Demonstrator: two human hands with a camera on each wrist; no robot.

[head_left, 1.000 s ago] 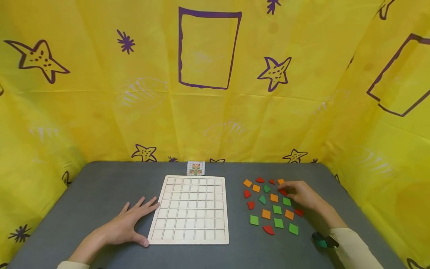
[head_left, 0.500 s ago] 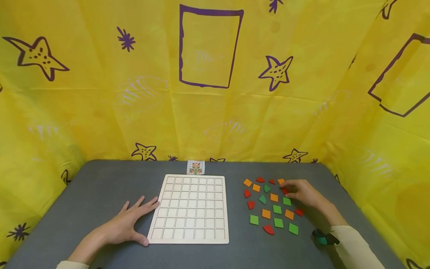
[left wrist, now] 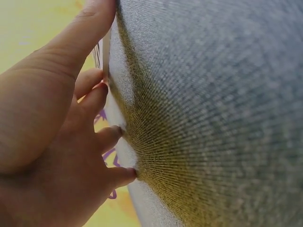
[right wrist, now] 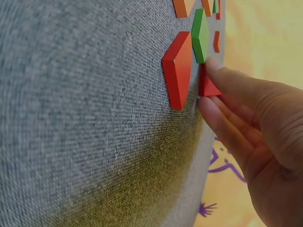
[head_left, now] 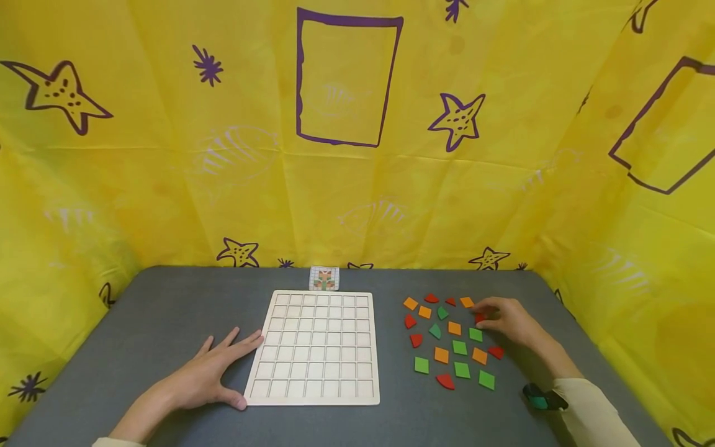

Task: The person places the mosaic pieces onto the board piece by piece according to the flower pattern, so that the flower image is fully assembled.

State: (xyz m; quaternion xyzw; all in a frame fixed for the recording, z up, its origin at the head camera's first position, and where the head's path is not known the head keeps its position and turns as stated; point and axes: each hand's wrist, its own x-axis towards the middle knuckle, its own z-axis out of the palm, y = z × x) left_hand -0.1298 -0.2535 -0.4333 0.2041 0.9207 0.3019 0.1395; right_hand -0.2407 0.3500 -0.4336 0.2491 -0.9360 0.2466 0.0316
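Note:
My left hand [head_left: 202, 375] lies with fingers spread along the left edge of a pale wooden grid board [head_left: 313, 400]. Its thumb is at the near left corner and the index fingertip at the left side. In the left wrist view, fingertips [left wrist: 124, 176] rest on the grey cloth. My right hand [head_left: 511, 320] pinches a small red tile [right wrist: 208, 84] between thumb and fingers, low at the tabletop. Beside it are a green square tile [head_left: 475, 335], an orange square tile [head_left: 467, 302] and another red tile [head_left: 495, 352].
Several loose orange, green and red tiles, such as a red quarter-round [head_left: 445, 381] and a green square [head_left: 421, 365], lie flat right of the board. A small pattern card [head_left: 324, 279] sits behind the board. A yellow printed curtain [head_left: 346, 205] surrounds the grey table [head_left: 184, 310].
My right hand has slid slightly to the right, with the red tile moving along, away from the orange square. The left hand and the board stay put.

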